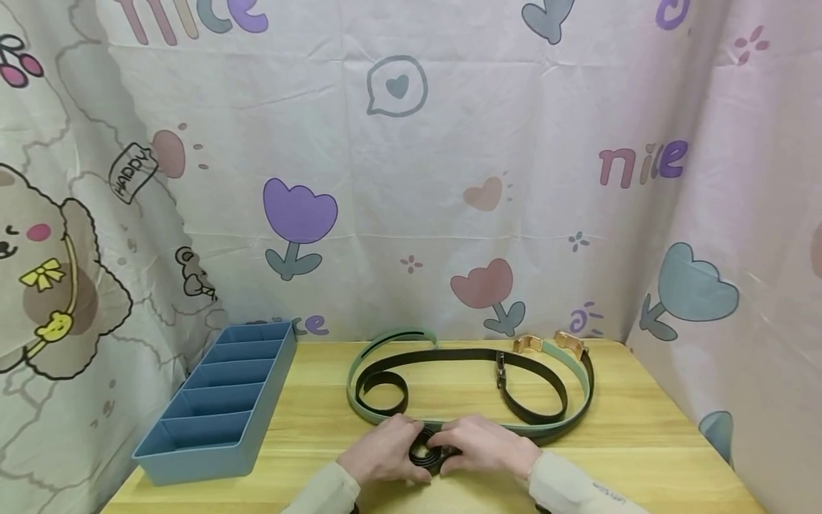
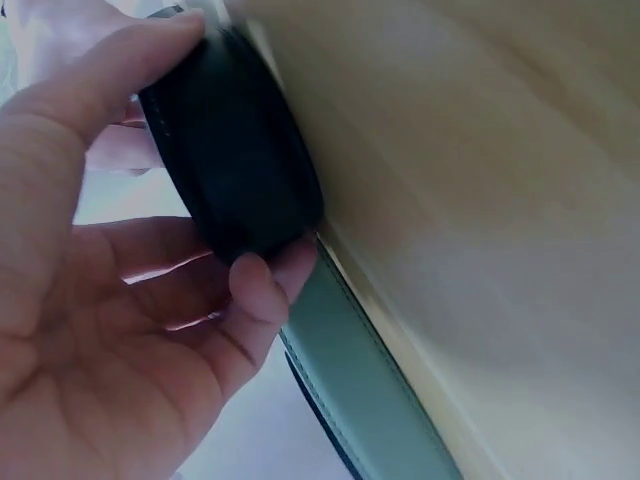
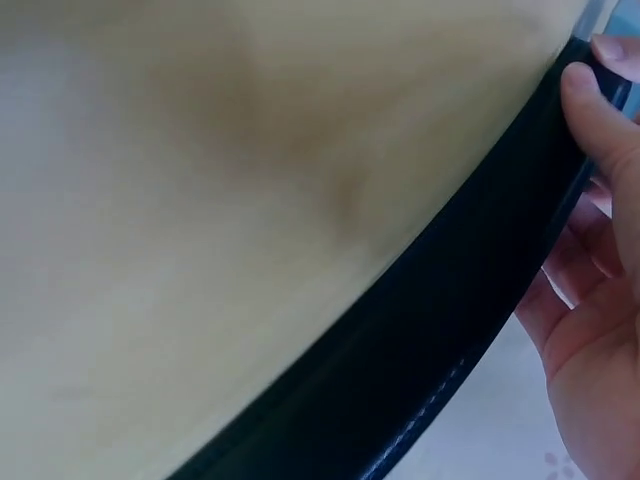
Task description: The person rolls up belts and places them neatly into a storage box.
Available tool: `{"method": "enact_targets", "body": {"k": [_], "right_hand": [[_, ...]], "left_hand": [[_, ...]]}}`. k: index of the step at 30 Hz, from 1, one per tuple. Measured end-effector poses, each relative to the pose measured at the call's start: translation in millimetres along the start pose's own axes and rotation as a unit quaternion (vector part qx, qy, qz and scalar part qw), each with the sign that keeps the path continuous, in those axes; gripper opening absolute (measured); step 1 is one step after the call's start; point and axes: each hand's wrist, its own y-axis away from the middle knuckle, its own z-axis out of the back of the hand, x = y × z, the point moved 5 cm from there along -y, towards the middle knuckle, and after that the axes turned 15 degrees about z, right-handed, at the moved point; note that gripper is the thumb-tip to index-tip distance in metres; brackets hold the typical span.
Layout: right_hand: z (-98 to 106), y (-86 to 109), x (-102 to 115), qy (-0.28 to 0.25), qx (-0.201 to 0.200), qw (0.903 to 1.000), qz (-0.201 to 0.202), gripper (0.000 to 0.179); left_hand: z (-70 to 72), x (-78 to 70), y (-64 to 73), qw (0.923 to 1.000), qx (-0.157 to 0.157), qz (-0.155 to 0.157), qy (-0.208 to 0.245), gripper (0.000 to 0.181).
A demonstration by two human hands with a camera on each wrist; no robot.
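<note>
In the head view, a dark belt (image 1: 427,468) is rolled into a tight coil standing on its edge at the table's front. My left hand (image 1: 385,448) grips the coil's left side; in the left wrist view, the thumb is above and the fingertips press the coiled belt (image 2: 230,150) from below. At the coil's right side, my right hand (image 1: 484,446) pinches the belt. Seen from the right wrist, a stitched dark strap (image 3: 430,320) runs between thumb and fingers. Right behind the hands passes a green belt (image 1: 354,400); part of its front stretch is hidden by them.
Beyond the hands, another dark belt (image 1: 449,354) with a metal buckle (image 1: 501,370) lies in loops, one end curled. Gold-coloured buckle parts (image 1: 568,341) lie at the back right. A blue divided box (image 1: 257,435) stands left. A printed curtain (image 1: 398,157) hangs behind the table (image 1: 642,407).
</note>
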Motion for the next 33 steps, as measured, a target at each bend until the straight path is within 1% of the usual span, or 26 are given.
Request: {"method": "enact_targets", "body": {"k": [4, 7, 10, 14, 17, 20, 23, 26, 29, 31, 33], "right_hand": [[-0.4, -2.5, 1.1, 0.005, -0.004, 1.0000, -0.004, 0.030], [-0.2, -3.2, 1.6, 0.005, -0.006, 1.0000, -0.002, 0.029], [1.3, -0.6, 1.2, -0.006, 0.001, 1.0000, -0.004, 0.031], [2.1, 4.8, -1.3, -0.015, 0.008, 0.9998, -0.010, 0.037], [1.9, 5.3, -1.7, -0.015, 0.003, 0.9998, -0.010, 0.032], [1.7, 3.9, -1.2, -0.011, 0.000, 0.9999, -0.005, 0.028], [2.3, 4.4, -1.9, -0.014, 0.000, 0.9999, -0.006, 0.030], [3.5, 8.1, -4.0, -0.022, 0.000, 0.9997, -0.011, 0.036], [4.0, 12.5, -5.9, -0.029, -0.004, 0.9994, -0.017, 0.040], [2.9, 13.6, -6.7, -0.025, -0.006, 0.9995, -0.017, 0.040], [2.2, 12.9, -6.9, -0.016, -0.010, 0.9997, -0.013, 0.035]], "left_hand": [[1.6, -1.5, 0.8, 0.9997, -0.014, 0.019, 0.012, 0.061], [2.1, -3.1, 0.9, 0.9992, -0.023, 0.025, 0.021, 0.062], [2.0, -4.0, 0.5, 0.9995, -0.021, 0.017, 0.016, 0.058], [1.0, -4.3, -0.3, 0.9999, -0.007, 0.005, 0.010, 0.059], [0.1, -6.0, -0.9, 1.0000, -0.004, 0.002, 0.006, 0.061], [-1.5, -7.2, -1.3, 0.9998, -0.014, 0.012, 0.002, 0.065], [-2.9, -7.4, -1.7, 0.9995, -0.023, 0.023, 0.002, 0.068], [-3.6, -7.1, -3.4, 0.9995, -0.013, 0.027, 0.010, 0.066], [-4.0, -7.4, -4.5, 0.9995, 0.005, 0.021, 0.023, 0.064], [-4.7, -7.9, -4.4, 0.9994, 0.010, 0.017, 0.029, 0.064], [-3.6, -8.9, -3.5, 0.9994, 0.004, 0.017, 0.030, 0.065]]}}
